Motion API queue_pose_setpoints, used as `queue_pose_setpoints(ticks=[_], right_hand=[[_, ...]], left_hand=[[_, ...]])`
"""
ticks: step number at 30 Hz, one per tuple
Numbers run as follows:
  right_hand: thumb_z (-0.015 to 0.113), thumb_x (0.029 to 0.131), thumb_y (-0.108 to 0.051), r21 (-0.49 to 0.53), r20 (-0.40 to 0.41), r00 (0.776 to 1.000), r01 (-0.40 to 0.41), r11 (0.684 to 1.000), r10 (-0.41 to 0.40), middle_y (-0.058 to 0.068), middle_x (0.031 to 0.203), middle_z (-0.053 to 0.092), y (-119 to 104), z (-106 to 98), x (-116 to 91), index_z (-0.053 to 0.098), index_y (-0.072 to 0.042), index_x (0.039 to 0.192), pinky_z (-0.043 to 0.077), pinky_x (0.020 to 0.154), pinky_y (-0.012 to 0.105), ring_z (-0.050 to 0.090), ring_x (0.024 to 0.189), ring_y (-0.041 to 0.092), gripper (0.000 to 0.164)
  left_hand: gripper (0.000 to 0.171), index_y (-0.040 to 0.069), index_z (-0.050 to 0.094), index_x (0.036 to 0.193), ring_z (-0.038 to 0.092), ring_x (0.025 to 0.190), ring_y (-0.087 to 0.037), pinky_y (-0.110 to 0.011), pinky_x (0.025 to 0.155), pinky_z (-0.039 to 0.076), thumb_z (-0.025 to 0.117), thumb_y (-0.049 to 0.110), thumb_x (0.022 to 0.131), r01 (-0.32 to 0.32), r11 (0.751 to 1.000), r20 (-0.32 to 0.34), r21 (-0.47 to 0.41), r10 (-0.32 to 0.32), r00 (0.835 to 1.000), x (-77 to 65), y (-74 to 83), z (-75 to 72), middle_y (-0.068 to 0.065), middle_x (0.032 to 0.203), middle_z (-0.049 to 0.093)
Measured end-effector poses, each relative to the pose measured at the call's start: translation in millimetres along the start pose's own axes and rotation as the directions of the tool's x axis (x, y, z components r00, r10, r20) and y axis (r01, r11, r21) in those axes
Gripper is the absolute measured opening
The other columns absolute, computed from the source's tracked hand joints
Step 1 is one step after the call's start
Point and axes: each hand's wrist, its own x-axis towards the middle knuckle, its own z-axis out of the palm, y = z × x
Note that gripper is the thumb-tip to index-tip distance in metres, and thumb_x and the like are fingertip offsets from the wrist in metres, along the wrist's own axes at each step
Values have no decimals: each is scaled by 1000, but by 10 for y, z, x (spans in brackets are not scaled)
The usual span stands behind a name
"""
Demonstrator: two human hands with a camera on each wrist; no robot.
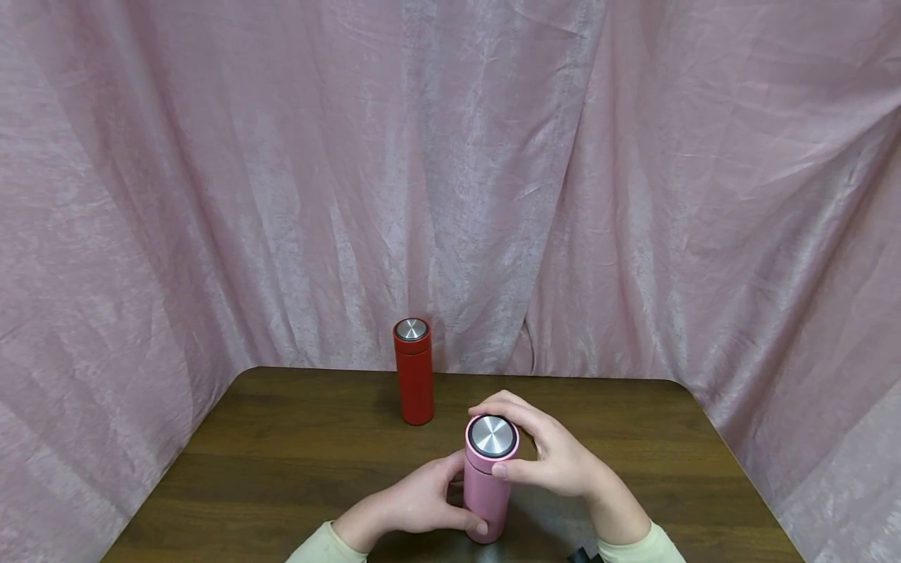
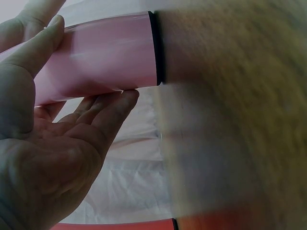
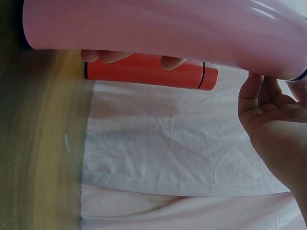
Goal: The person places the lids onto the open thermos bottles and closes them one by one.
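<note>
A pink thermos bottle (image 1: pixel 484 504) stands upright on the table, its black-edged base at the wood in the left wrist view. Around the lower body my left hand (image 1: pixel 422 498) holds it, thumb in front and fingers behind. My right hand (image 1: pixel 559 461) grips the top by the lid (image 1: pixel 493 435), thumb near the seam and fingers round the far side. That lid has a shiny steel disc ringed in black. In the right wrist view, the left fingertips show beneath the pink bottle (image 3: pixel 144 28), while the right hand (image 3: pixel 278 129) is at its top end.
A red thermos bottle (image 1: pixel 415 383) with a steel-topped lid stands upright farther back, left of the pink one. The dark wooden table (image 1: pixel 296 438) has rounded back corners. Pink curtains (image 1: pixel 317 195) hang behind it. A small black object (image 1: pixel 583 556) shows beside the right sleeve.
</note>
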Motion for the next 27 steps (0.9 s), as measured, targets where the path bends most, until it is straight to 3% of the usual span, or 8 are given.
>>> queue_pose_setpoints(ticks=[15,27], right_hand=[[89,92,-13,0,-52,995,-83,997,83,4,135,68,-40,13,14,65,-15,143,52,111,35,66,126,25,57],[95,88,-17,-39,-104,985,-139,989,134,-1,126,69,-56,55,15,65,-19,132,57,100,33,69,116,20,53]], left_hand=[[67,31,59,145,66,131,-9,-32,111,54,96,33,90,0,1000,-13,21,0,1000,-10,19,-2,14,136,71],[69,31,58,148,66,131,-8,-31,111,55,96,33,90,-14,1000,-7,21,14,1000,-8,17,-1,13,137,71]])
